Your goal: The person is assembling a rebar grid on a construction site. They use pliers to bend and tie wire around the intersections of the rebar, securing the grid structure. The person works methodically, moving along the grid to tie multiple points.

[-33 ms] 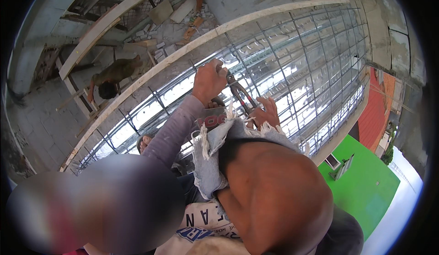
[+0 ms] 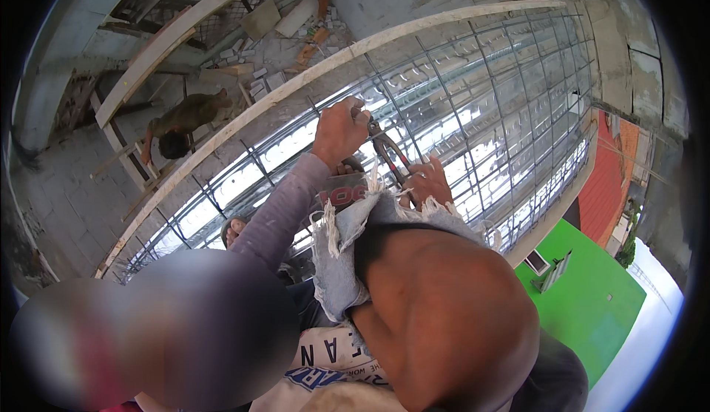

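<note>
My left hand (image 2: 339,132), at the end of a purple-grey sleeve, is closed in a pinch beside a crossing of the steel bar mesh (image 2: 436,64). What its fingertips hold, if anything, is too small to make out. Just right of it, a pair of pincers (image 2: 384,146) with red on the handles has its jaws at the bars. My right hand (image 2: 429,183) is closed around the handle ends, partly hidden behind my bent knee (image 2: 451,301) in frayed, torn jeans. Below the mesh lies shiny ribbed metal decking (image 2: 473,146).
A long board (image 2: 325,63) edges the far left side of the decking. Beyond it, on a lower level, a person (image 2: 188,120) bends over near timber frames (image 2: 122,153) and rubble (image 2: 259,79). At right are a red roof (image 2: 599,190) and a green wall (image 2: 584,286). A blurred patch covers the lower left.
</note>
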`<state>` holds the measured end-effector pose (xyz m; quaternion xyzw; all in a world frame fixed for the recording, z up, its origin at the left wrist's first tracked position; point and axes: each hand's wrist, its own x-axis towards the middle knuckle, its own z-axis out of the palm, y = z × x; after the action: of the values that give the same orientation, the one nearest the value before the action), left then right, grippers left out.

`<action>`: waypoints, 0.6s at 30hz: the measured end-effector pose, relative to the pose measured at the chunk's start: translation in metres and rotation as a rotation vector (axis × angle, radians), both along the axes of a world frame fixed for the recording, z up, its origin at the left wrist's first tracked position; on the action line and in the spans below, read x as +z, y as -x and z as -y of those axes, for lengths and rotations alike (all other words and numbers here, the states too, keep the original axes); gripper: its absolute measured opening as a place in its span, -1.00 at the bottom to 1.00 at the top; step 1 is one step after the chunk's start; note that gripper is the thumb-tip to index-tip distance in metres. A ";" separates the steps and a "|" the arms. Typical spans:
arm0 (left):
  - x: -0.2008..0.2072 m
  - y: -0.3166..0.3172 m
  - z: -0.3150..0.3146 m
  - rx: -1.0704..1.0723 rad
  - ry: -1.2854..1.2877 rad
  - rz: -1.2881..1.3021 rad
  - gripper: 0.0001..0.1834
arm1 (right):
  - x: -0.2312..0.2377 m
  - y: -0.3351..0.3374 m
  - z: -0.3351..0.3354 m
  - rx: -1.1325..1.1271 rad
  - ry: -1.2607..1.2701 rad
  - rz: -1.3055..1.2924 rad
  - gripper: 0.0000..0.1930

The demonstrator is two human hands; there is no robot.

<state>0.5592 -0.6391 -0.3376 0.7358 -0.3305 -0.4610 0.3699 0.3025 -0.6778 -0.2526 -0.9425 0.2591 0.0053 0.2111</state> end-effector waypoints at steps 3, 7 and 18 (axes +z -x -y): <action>-0.010 0.004 0.000 0.039 0.080 0.056 -0.61 | 0.012 -0.017 -0.023 -0.490 -0.582 -0.448 -0.88; 0.000 0.000 0.017 0.063 -0.014 -0.072 -0.66 | 0.012 -0.028 -0.024 -0.643 -0.658 -0.363 -0.84; -0.017 0.006 0.020 0.073 -0.009 -0.076 -0.76 | 0.296 -0.192 -0.019 0.095 -0.355 -0.311 -0.75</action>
<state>0.5531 -0.6590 -0.3546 0.7310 -0.2872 -0.4763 0.3955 0.4944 -0.6589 0.0438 -0.8896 0.2387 0.2060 0.3304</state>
